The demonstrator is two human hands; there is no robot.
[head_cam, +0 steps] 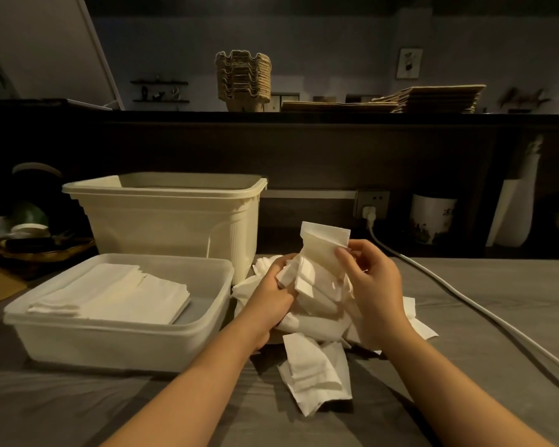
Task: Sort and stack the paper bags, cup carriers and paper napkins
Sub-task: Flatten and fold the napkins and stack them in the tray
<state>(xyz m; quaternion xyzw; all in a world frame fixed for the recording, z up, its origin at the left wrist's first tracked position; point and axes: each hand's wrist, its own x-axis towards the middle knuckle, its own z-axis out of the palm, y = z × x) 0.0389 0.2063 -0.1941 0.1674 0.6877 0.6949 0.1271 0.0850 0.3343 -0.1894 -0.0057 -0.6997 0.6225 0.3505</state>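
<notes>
L hand [271, 295] grips a crumpled white paper napkin bundle [304, 280]. R hand [373, 285] pinches the right edge of 1 folded white napkin [323, 250], upright btwn both hands, above the loose napkin heap [313, 369] on the grey table [465, 317]. 1 neat napkin stack [120, 295] lies in the shallow translucent plastic tub [110, 346], just left of the L hand.

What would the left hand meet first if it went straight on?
The left hand grips the crumpled white paper napkin bundle, so that first; beyond it, probably the right hand.
</notes>
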